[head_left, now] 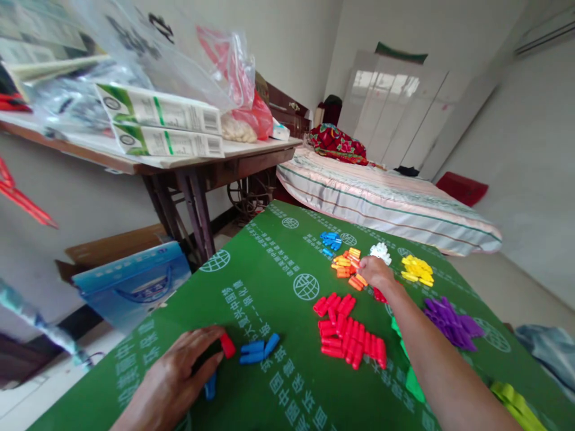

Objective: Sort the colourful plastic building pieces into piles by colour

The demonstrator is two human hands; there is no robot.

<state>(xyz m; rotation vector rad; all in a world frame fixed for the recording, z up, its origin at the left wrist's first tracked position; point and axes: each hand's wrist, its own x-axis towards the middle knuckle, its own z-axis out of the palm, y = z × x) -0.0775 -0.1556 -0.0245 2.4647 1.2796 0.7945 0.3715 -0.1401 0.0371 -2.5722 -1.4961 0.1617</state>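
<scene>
At the near left, my left hand (pixel 177 374) rests low over the green board (pixel 269 287), its thumb and forefinger closed on a small red plastic sleeve (pixel 227 345). Several blue sleeves (pixel 254 352) lie just right of it, and one more blue sleeve (pixel 211 386) pokes out below the thumb. My right hand (pixel 376 271) reaches across to the pile of orange sleeves (pixel 344 266). Its fingers are pinched together at that pile's edge; what they hold is hidden. A large group of red sleeves (pixel 350 335) lies between the hands.
Farther piles are blue (pixel 331 240), white (pixel 380 252) and yellow (pixel 417 270). Purple pieces (pixel 453 323) lie right of my right arm; green ones (pixel 415 383) are partly under it. A wooden table (pixel 251 161) with boxes stands left, a bed (pixel 381 191) behind.
</scene>
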